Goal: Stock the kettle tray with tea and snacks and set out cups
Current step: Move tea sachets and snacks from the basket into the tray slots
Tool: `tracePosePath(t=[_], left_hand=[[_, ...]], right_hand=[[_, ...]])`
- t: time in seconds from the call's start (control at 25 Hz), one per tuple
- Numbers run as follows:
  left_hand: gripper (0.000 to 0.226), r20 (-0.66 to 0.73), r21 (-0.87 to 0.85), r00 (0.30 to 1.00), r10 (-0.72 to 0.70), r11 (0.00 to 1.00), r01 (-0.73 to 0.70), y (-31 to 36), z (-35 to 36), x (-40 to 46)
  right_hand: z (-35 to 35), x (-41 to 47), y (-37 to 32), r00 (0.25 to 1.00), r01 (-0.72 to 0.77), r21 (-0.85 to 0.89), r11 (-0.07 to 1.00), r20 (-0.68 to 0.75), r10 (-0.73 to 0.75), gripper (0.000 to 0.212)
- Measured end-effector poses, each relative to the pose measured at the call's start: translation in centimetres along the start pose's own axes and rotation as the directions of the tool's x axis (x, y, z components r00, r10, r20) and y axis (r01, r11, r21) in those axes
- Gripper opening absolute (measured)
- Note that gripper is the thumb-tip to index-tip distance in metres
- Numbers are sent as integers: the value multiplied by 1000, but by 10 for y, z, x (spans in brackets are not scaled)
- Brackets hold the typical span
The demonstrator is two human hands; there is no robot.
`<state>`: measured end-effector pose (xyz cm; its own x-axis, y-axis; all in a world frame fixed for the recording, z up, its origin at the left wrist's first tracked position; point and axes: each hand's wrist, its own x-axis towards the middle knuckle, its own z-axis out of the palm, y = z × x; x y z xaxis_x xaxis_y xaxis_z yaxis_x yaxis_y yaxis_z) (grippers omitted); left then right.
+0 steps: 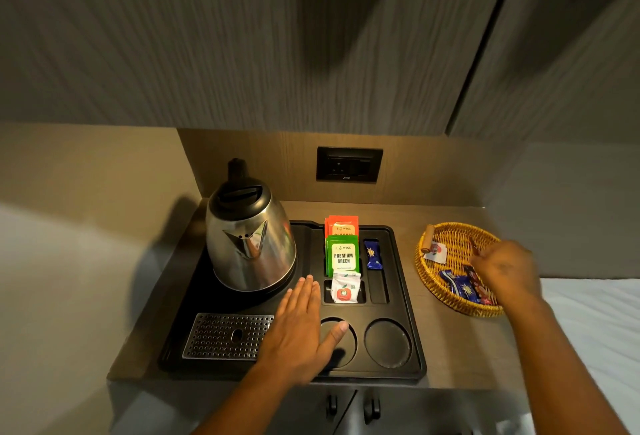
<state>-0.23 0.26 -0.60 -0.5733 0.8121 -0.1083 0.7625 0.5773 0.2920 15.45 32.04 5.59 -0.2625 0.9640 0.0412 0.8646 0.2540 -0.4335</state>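
The left hand (300,327) lies flat and spread, palm down, on the black kettle tray (414,341) in the lower middle of the frame, its fingertips just beside the base of the steel kettle (250,244) and its thumb reaching over the left of two round cup recesses (341,342). The right recess (388,342) holds nothing. The right hand (506,270) is over the wicker basket (446,290) at the right of the frame; it is blurred, and whether it pinches anything I cannot tell. In the basket lie dark blue snack packets (462,287) near the front rim, a white sachet with a red mark (435,251) and a small brown stick (428,238) at the left rim. On the tray, right of the kettle, an orange tea sachet (342,225) stands behind a green one printed PREMIUM GREEN (343,256); in front of these a white sachet with a red apple mark (345,288) leans in its own slot. A blue snack packet (373,254) sits in the narrow slot to the right. A perforated metal drip grate (225,336) fills the tray's lower left corner. Tray and basket rest on the wooden bench (446,341), with a black wall socket (349,164) above.
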Motion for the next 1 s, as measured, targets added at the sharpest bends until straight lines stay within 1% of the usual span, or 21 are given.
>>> tracePosePath(t=[0.04,0.08,0.16,0.24,0.28,0.36,0.44,0.52,0.6,0.68,0.72,0.76,0.8,0.84,0.88,0.92,1.0], left_hand=[[102,2,-1,1000,2,1000,-2,1,0,0],[102,3,0,1000,3,1000,-3,1,-1,0],[103,8,4,1000,3,1000,-3,1,-2,-1],[101,14,11,1000,2,1000,-3,1,-3,-2],[101,12,14,1000,3,1000,-3,1,-3,-2],[100,5,14,1000,12,1000,-12,1,-2,-2],[99,-14,3,1000,13,1000,-13,0,0,-2],[98,-11,10,1000,10,1000,-10,-1,-1,-2],[96,6,11,1000,4,1000,-4,2,-4,-3],[90,0,-51,1000,-5,999,5,3,-7,-5],[86,-37,-122,999,-38,992,33,-1,-10,-10],[78,-124,-199,989,-75,979,49,-8,-15,-17],[61,-263,-249,961,-89,968,22,-21,-20,-26],[37,-410,-226,909,-77,974,-20,-37,-28,-33],[17,-512,-160,856,-64,987,-21,-59,-34,-40],[9,-556,-128,826,-92,991,24,-83,-42,-42],[6,-534,-139,803,-265,964,226,-127,-58,-39]], right_hand=[[1,-11,-17,997,69,64,996,34,-72,18],[8,-25,-38,985,96,149,984,126,-116,16],[33,-51,-79,925,26,275,961,358,-127,14],[57,-63,-105,868,-62,245,968,491,-69,15],[65,-64,-110,857,-68,201,977,513,-46,17],[70,-62,-105,871,-19,131,991,489,-48,25],[68,-61,-92,919,49,147,988,380,-102,30],[65,-66,-75,960,96,160,982,247,-134,28],[64,-78,-61,976,128,131,983,157,-148,22],[68,-92,-51,972,191,92,977,124,-202,28],[70,-97,-49,963,230,77,970,126,-238,28],[72,-101,-46,954,258,71,964,136,-265,29],[75,-103,-44,949,274,74,959,144,-282,30],[77,-104,-43,947,281,74,957,142,-290,32],[79,-103,-44,949,278,66,958,139,-284,33],[80,-103,-45,953,266,51,963,135,-270,34],[83,-103,-49,961,236,30,971,138,-238,35]])
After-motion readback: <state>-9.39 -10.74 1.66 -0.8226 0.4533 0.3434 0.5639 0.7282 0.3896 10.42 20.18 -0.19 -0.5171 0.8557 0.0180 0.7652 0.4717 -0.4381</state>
